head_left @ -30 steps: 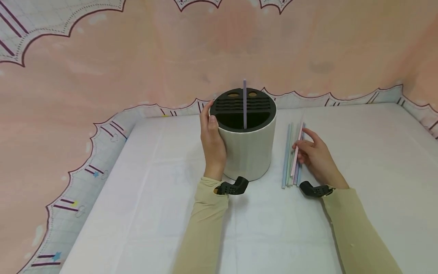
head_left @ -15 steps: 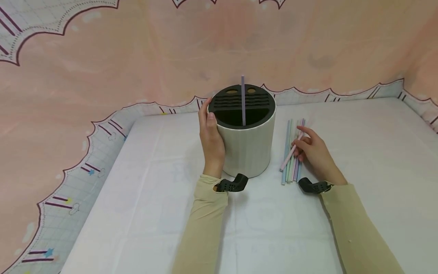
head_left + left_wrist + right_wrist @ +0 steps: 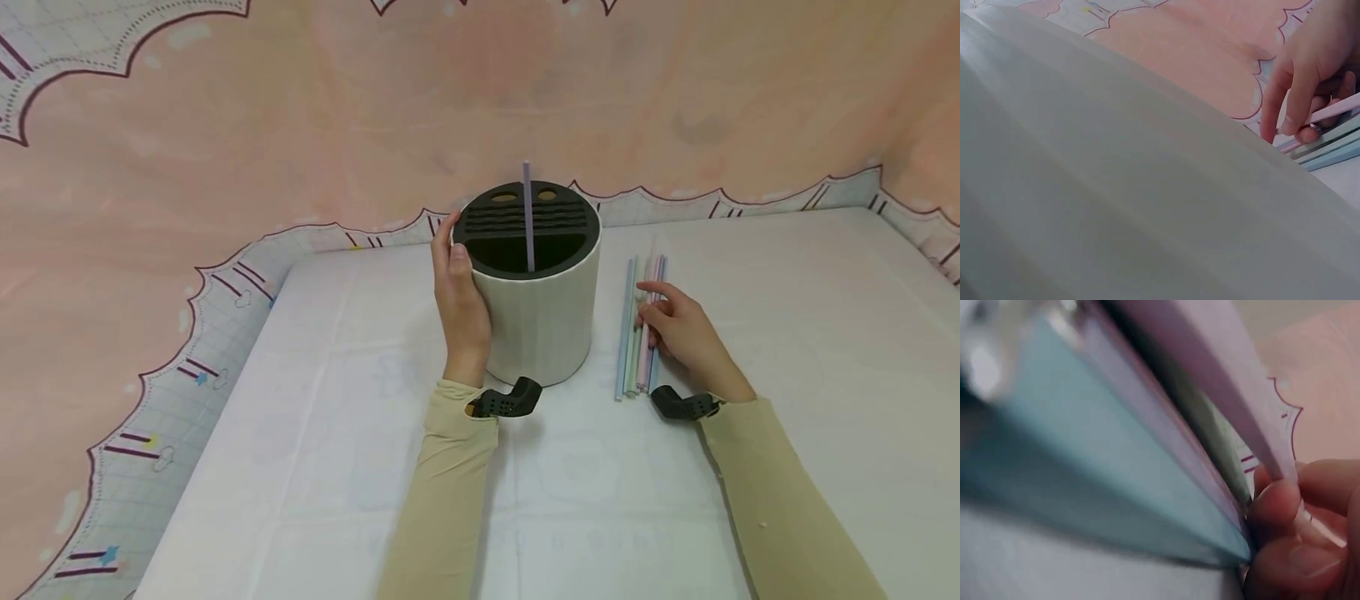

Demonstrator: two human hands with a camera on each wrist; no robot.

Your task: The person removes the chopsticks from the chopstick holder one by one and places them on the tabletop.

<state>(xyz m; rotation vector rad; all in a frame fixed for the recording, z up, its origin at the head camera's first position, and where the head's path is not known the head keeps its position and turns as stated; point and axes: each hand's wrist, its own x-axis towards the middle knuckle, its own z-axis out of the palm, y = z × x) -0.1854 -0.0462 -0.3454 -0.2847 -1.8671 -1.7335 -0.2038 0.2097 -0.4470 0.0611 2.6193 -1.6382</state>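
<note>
A white, round pen holder (image 3: 536, 329) with a black slotted lid stands upright on the table. One lilac pencil (image 3: 528, 208) rises from its large front opening. My left hand (image 3: 463, 312) holds the holder's left side, thumb near the rim and fingers round the wall. To the right of the holder lies a loose row of pastel pencils (image 3: 624, 350). Over them my right hand (image 3: 686, 333) pinches a pink pencil (image 3: 1241, 394) between thumb and fingers. In the left wrist view the holder's wall (image 3: 1116, 169) hides the left hand.
A white cloth (image 3: 360, 467) covers the table. Behind it hangs a peach backdrop (image 3: 420, 108) with a scalloped printed border (image 3: 787, 198). Each wrist wears a black camera mount (image 3: 510, 400).
The pink pencil in my right hand first swung its near end to the left, then came back roughly parallel to the others. My left hand keeps its hold on the pen holder.
</note>
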